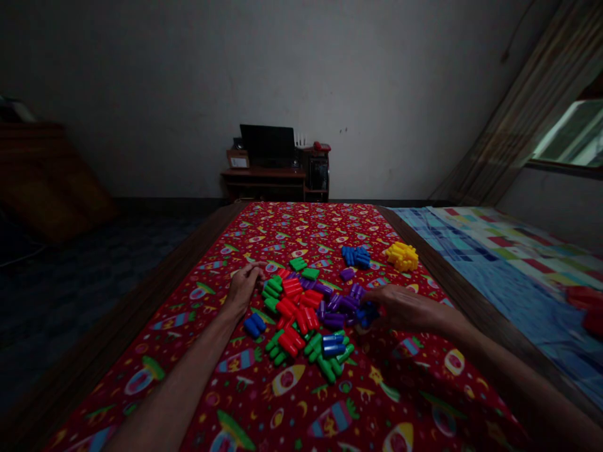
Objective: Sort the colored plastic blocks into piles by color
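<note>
A mixed heap of plastic toy blocks shaped like joined tubes lies on the red printed cloth (292, 232). It holds red blocks (292, 287), green blocks (272, 287) and purple blocks (334, 320). My left hand (243, 289) rests at the heap's left side with its fingers curled; whatever may be in them is hidden. At the right side, the fingers of my right hand (400, 307) close around a dark blue block (367, 314). Single blue blocks lie at the left (255, 325) and on the near green ones (333, 345).
Farther back on the cloth are a blue pile (355, 256) and a yellow pile (402, 256). A bed with a patterned sheet (471, 251) adjoins the table's right edge. Against the wall stands a desk (264, 176) with a monitor (267, 145).
</note>
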`<state>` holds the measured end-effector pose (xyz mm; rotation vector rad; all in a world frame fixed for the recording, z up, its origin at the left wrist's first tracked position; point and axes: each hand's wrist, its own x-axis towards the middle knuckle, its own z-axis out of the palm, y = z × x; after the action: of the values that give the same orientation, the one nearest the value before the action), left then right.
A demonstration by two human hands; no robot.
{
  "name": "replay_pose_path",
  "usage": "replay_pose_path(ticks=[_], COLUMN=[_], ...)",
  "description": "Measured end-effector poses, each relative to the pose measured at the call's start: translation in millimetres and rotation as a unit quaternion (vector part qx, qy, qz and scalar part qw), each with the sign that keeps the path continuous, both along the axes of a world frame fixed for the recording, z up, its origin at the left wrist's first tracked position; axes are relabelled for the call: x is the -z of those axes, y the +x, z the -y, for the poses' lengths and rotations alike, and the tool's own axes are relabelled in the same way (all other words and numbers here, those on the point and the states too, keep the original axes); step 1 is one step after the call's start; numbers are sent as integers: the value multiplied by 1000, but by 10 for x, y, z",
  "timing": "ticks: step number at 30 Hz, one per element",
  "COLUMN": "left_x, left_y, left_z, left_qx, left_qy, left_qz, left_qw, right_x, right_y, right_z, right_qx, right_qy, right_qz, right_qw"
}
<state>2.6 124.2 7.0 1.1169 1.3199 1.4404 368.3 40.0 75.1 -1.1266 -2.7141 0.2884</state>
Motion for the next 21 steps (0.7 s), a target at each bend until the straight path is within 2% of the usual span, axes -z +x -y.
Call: replay_pose_path(ticks=[3, 6, 9, 11, 16, 19, 21], left_x=[3, 12, 26, 35, 51, 58, 57], left_y=[0, -3, -12, -21, -34, -36, -37], left_z=[0, -6, -17, -20, -14, -18, -21], left_qx=[0, 2, 5, 7, 12, 8, 6], left_qy=[-4, -1, 4, 8, 11, 16, 23], left_qz=[-5, -2, 3, 1, -11, -19, -25], left_qw=[1000, 1000, 1000, 1000, 1000, 1000, 999], right_x=[-170, -234, -152, -51, 136, 135, 96], right_y=[-97, -160, -184, -202, -252, -236, -228], right_z=[-137, -451, -872, -1122, -1435, -1454, -1406], right_qx=[23, 118, 207, 239, 248, 254, 251], right_qy=[-10, 40, 77, 84, 83, 61, 71], right_qz=[-6, -43, -38, -5, 60, 62, 30], right_qw=[1000, 991, 975, 967, 963, 963, 965])
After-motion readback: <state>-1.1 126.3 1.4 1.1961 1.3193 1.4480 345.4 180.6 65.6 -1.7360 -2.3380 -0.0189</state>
